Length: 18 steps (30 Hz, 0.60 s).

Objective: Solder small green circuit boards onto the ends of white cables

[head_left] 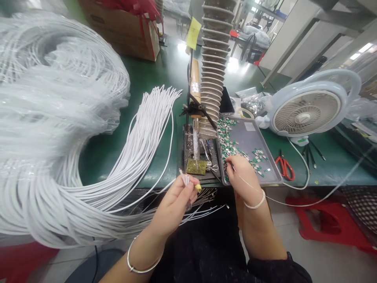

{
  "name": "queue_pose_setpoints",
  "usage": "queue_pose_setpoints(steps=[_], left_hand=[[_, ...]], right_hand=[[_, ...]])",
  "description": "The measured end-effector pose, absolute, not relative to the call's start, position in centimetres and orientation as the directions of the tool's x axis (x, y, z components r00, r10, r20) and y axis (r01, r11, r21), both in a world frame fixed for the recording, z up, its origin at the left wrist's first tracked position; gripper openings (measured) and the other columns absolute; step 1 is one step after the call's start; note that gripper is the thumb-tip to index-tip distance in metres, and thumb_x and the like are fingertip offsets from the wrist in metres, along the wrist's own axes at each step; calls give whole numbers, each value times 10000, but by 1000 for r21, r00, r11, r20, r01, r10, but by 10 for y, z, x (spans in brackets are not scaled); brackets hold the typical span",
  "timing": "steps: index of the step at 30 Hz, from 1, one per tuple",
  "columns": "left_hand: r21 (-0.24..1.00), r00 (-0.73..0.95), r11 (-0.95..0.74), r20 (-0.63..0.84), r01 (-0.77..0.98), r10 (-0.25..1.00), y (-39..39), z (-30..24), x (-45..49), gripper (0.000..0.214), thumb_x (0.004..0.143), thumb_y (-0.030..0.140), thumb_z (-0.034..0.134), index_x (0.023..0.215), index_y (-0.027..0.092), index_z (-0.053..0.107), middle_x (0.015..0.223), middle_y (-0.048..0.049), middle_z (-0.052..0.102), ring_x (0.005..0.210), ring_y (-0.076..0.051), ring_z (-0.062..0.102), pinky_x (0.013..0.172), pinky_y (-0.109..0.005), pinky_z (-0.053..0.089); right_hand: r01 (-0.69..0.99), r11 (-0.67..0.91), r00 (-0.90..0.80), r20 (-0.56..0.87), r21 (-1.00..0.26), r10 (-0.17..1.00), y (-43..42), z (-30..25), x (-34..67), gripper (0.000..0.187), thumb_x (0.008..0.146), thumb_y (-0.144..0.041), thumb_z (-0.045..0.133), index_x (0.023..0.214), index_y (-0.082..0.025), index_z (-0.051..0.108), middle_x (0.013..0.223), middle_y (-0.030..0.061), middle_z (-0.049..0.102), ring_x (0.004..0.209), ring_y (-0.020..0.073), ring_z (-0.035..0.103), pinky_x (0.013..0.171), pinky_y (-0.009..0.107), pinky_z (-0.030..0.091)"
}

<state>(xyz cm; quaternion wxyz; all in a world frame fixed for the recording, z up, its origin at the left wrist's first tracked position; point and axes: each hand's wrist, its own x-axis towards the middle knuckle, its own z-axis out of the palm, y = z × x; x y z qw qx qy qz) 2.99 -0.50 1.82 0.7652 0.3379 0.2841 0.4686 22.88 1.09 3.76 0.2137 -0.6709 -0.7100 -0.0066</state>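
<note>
My left hand (174,201) is closed around the stripped ends of white cables (185,179), just in front of the bench edge. A yellow cap-like piece (198,188) sits at one of its fingertips. My right hand (244,176) pinches at the left side of a grey tray (251,135), among small green-and-silver connectors (228,135). A thin solder wire (277,201) runs from its fingers off to the right; whether they also hold a connector is hidden. Between the hands, a soldering iron (195,135) is clamped tip down over a yellowish sponge (193,167).
A thick bundle of white cables (144,137) and its plastic-wrapped coil (55,90) fill the left. A ribbed duct (216,59) hangs behind the iron. Red-handled pliers (285,167) and a fan (306,108) stand right of the tray. A cardboard box (129,37) is at the back.
</note>
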Motion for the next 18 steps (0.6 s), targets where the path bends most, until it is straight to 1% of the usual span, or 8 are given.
queue_pose_setpoints(steps=[3,7,9,14,18], left_hand=[[784,400,347,-139,-515,906,-4,16,30,136,827,331,605,858,200,628,704,15,476,594,-85,378,561,-235,306],[805,388,351,-164,-478,907,-5,13,28,168,816,328,620,900,182,625,669,21,478,586,-83,385,556,-235,301],[811,384,355,-177,-464,906,-5,13,28,184,812,329,625,918,178,613,641,31,466,577,-81,386,548,-232,299],[816,356,368,-216,-445,909,-4,15,32,168,820,320,615,893,178,562,616,58,443,529,-61,355,506,-211,277],[820,320,370,-243,-437,916,-4,16,35,166,821,315,613,844,175,526,631,67,438,521,-50,348,487,-195,265]], right_hand=[[946,128,-6,377,-299,926,8,39,228,191,819,-108,399,868,-147,578,803,94,602,789,227,557,711,360,457],[887,231,8,513,-399,858,1,42,221,183,852,-112,389,923,-162,550,827,73,577,797,193,554,725,345,460],[847,286,10,552,-448,834,-4,44,214,174,860,-102,404,935,-176,543,829,57,571,795,176,548,719,328,458],[720,398,-17,560,-568,829,-16,46,193,186,842,-48,455,918,-188,550,838,38,572,804,146,550,736,297,463],[649,434,-27,551,-625,834,-21,42,180,195,825,-24,475,906,-180,559,843,39,572,812,138,555,739,282,469]])
